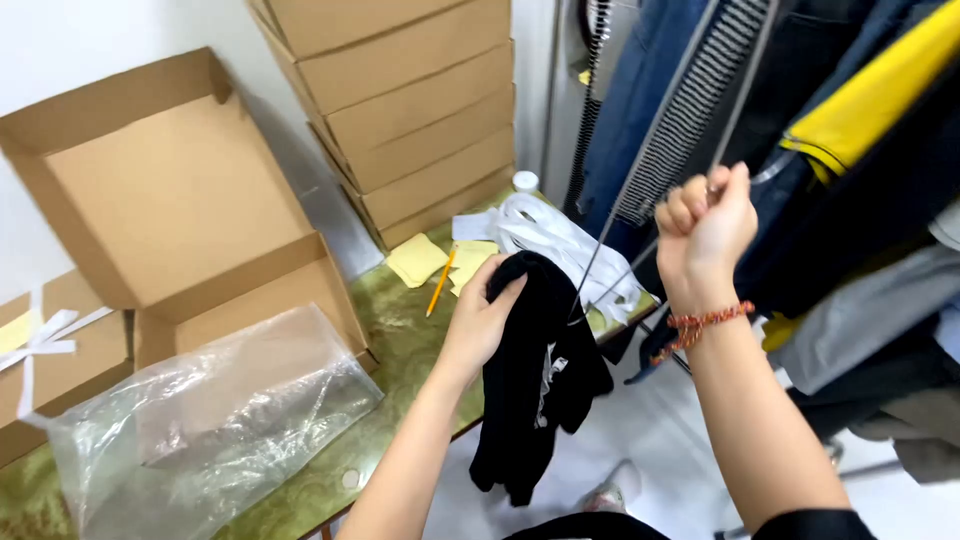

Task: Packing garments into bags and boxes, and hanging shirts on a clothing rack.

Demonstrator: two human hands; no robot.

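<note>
Starting at the far left, an open cardboard box [170, 210] sits on the green table [400, 330], with a crumpled clear plastic bag [200, 410] lying in front of it, and neither hand is near them. Moving in, the left hand [485, 320] grips the top of a black garment [535, 370], fingers [500, 290] curled over the upper fold and pinching the cloth. The garment hangs just off the table edge, long axis near vertical, upper end in the hand, lower end pointing at the floor. So the cloth lies right under and to the right of those fingers, and the left hand is plainly the nearer one. A thin grey rod [650, 160] slants up from the garment's top toward the right. Up there the right hand [705, 225] is a closed fist, fingers pressed tight around the rod's upper part, well above the garment, beside the hanging clothes [850, 150].
</note>
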